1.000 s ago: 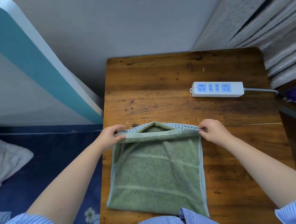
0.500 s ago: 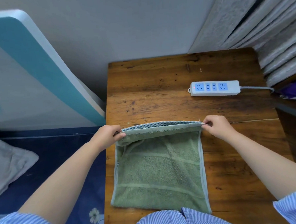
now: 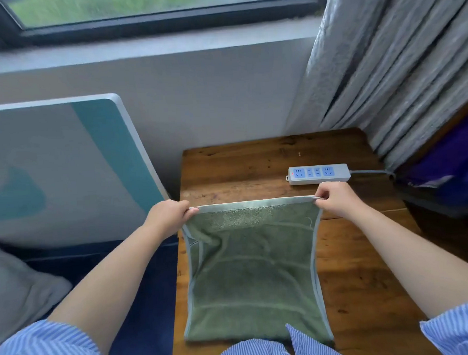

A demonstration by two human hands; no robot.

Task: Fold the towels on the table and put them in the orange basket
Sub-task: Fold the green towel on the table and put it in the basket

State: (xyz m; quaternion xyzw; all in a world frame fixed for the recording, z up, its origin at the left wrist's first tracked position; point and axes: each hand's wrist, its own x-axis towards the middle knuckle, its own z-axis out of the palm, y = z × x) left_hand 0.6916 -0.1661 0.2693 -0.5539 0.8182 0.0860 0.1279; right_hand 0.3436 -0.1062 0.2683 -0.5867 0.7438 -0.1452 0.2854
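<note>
Green terry towel point(image 3: 252, 268) is up at its far edge, and both hands have it: the left hand point(image 3: 167, 217) pinches the far-left corner, the right hand point(image 3: 334, 200) pinches the far-right corner, thumb against fingers on each, and the hem runs taut and straight between them. The near part lies on the wooden counter point(image 3: 360, 274), reaching to the front edge.

This looks like the fold in half, far edge brought toward the body. To do it well, I'd say keep that top hem stretched level, carry both corners together at the same height, and lay them square onto the near corners so the pale side trims stack. The left side already shows a small tuck just below the corner; it wants smoothing before the crease is pressed.

Now the blind spots. The near edge is covered by a striped shirt point(image 3: 266, 352), so the target corners can't be seen. No orange basket is in view, and no other towels either. A power strip point(image 3: 319, 174) sits just beyond the right hand, apart from the cloth. The window above is blurred.
</note>
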